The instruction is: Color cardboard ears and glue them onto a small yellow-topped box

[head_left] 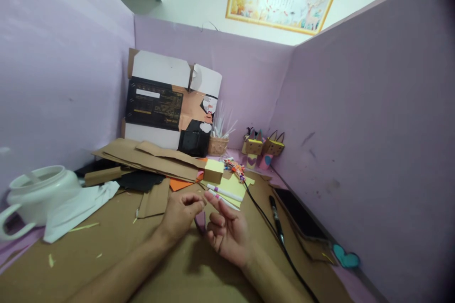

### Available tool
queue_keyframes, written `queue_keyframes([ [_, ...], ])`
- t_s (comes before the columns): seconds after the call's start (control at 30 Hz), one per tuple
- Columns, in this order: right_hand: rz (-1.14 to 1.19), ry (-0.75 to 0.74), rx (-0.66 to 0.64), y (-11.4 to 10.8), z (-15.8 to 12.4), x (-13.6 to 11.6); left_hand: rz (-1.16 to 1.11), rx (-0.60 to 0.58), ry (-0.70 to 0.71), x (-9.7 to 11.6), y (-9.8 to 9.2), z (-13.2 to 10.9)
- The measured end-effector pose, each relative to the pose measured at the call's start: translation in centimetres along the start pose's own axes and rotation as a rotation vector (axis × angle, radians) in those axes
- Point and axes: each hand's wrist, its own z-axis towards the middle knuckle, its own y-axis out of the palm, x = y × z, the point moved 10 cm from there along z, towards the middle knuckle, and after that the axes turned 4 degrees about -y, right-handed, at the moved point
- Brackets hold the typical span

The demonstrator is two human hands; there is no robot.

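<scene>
My left hand (181, 214) is closed in a pinch near the middle of the table. Whatever its thumb and forefinger hold, if anything, is too small to make out. Close on its right, my right hand (229, 234) is turned palm up, its forefinger stretched toward the left fingertips and its other fingers loosely bent. Nothing shows in it. A small purple-pink piece with a dark edge (201, 222) shows between the hands; I cannot tell whether either touches it. Just beyond the fingers lie white markers (227, 193) on yellow paper (236, 183).
Behind are a small cardboard box with a yellow top (213, 170), orange paper (179, 183) and stacked cardboard (152, 158). A white pot (44, 194) stands left. On the right lie a black cable (261, 210), a pen (276, 218), a dark tablet or phone (302, 213) and a teal heart (345, 256).
</scene>
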Motion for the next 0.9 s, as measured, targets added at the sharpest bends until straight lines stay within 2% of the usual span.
queue_keyframes([
  [0.17, 0.042, -0.174, 0.099, -0.3, -0.7, -3.3, -0.076, 0.154, -0.064, -1.1, -2.5, 0.9],
  [0.27, -0.112, -0.300, 0.226, -1.3, -1.4, -5.6, -0.049, 0.222, -0.091, -2.0, -4.4, 1.8],
  [0.37, -0.293, -0.436, 0.352, -2.5, -2.0, -7.5, 0.141, 0.261, -0.068, -2.1, -5.8, 2.2],
  [0.43, -0.408, -0.501, 0.403, -3.0, -2.3, -8.2, 0.320, 0.227, -0.028, -1.6, -5.5, 2.2],
  [0.6, -0.653, -0.602, 0.482, -3.5, -2.5, -9.1, 0.653, 0.021, 0.020, -2.0, -1.5, 1.4],
  [0.7, -0.683, -0.593, 0.513, -3.6, -2.3, -9.0, 0.778, -0.036, 0.038, -2.8, 0.1, 1.2],
  [0.77, -0.654, -0.542, 0.541, -3.8, -2.1, -8.7, 0.793, -0.032, 0.009, -3.6, -0.1, 1.4],
  [0.9, -0.628, -0.391, 0.592, -4.3, -2.2, -7.9, 0.736, 0.030, -0.065, -4.9, -1.9, 2.2],
])
